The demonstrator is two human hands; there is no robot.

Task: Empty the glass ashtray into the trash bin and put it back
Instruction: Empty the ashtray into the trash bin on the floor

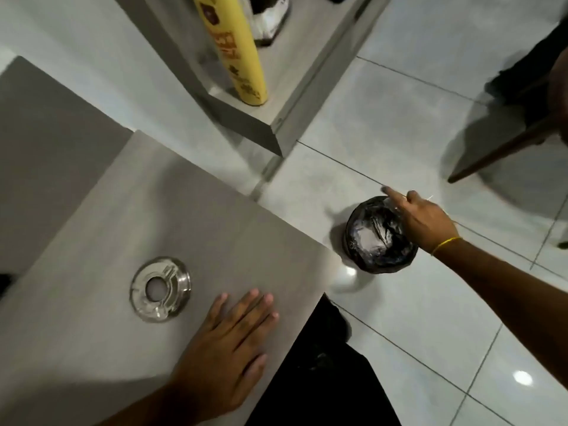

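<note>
Plainly the glass ashtray (160,289) sits upright on the grey table (190,229), just at ten o'clock of the flat, empty left hand (229,339), while the right hand (419,219), fingers loose, reaches over the trash bin (379,238).

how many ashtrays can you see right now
1. The glass ashtray sits on the grey table, just beyond the flat left hand. No other shows, though the shelf is cut off at the top.

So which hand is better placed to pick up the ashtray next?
Left. The left hand lies flat on the table beside the glass ashtray, while the right hand is out over the trash bin.
</note>
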